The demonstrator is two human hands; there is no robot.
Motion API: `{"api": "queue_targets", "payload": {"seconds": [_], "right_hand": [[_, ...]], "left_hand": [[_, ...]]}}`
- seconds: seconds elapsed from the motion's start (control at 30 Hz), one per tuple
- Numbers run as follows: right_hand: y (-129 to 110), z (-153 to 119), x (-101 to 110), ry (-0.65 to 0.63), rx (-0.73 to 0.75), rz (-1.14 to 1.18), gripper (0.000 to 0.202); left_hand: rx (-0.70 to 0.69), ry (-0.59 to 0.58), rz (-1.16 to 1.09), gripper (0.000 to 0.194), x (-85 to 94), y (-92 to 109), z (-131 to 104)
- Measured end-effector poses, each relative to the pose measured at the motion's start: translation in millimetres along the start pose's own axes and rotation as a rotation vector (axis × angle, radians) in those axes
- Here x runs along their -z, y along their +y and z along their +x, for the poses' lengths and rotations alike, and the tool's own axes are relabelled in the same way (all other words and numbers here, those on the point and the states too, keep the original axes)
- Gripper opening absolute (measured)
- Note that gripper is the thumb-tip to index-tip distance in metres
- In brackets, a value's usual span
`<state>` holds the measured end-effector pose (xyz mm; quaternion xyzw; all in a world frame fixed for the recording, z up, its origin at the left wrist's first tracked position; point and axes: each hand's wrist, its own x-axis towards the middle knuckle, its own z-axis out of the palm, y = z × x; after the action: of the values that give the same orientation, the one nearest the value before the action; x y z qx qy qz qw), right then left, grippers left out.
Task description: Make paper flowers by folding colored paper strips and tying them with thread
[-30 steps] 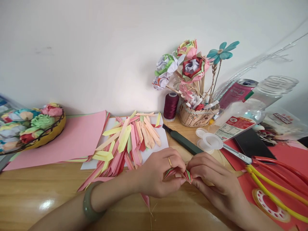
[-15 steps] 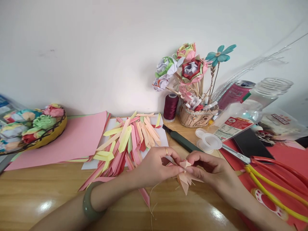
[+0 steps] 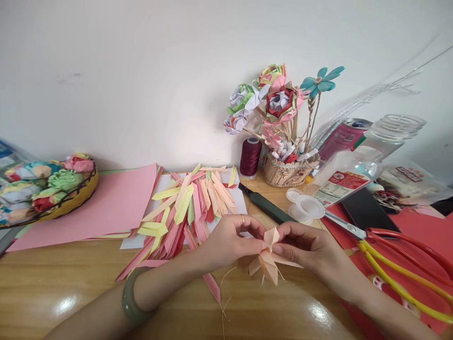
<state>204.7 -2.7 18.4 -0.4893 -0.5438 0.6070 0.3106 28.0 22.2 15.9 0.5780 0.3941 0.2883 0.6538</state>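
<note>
A peach folded-paper flower (image 3: 269, 267) is pinched between both hands over the table's front part. My left hand (image 3: 230, 240), with a ring on one finger, grips its left side between thumb and forefinger. From the right, my right hand (image 3: 314, 246) pinches the same paper close to its centre. One petal points up between the fingertips and others spread downward. Thin string ends poke out beneath the petals, and a loose thread (image 3: 222, 302) lies on the wood to the left. Behind my left hand is a pile of folded paper strips (image 3: 180, 212) in pink, yellow and peach.
Red-and-yellow-handled scissors (image 3: 399, 255) lie at right on red paper. A dark green cutter (image 3: 269, 208), tape rolls (image 3: 307, 208), a maroon thread spool (image 3: 250, 158) and a flower basket (image 3: 288, 172) stand behind. Pink sheets (image 3: 116, 203) and a basket of paper flowers (image 3: 90, 191) are left.
The top petal now stands taller between the fingertips, and the lower petals have turned and spread more to the left. Both hands keep their pinch in nearly the same place.
</note>
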Motion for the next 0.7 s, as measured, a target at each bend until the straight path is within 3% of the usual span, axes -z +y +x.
{"api": "queue_targets", "payload": {"seconds": [0.1,0.27,0.7], "right_hand": [[2,1,1,-0.004,-0.017,0.004,0.021],[6,8,0,-0.051,-0.053,0.007,0.021],[17,13,0,-0.069,-0.104,0.006,0.022]], "left_hand": [[0.043,-0.037,-0.018,0.012,0.5,0,2],[0.115,-0.005,-0.033,0.01,0.3,-5,6],[0.129,-0.088,0.022,0.01,7.6,-15,10]]}}
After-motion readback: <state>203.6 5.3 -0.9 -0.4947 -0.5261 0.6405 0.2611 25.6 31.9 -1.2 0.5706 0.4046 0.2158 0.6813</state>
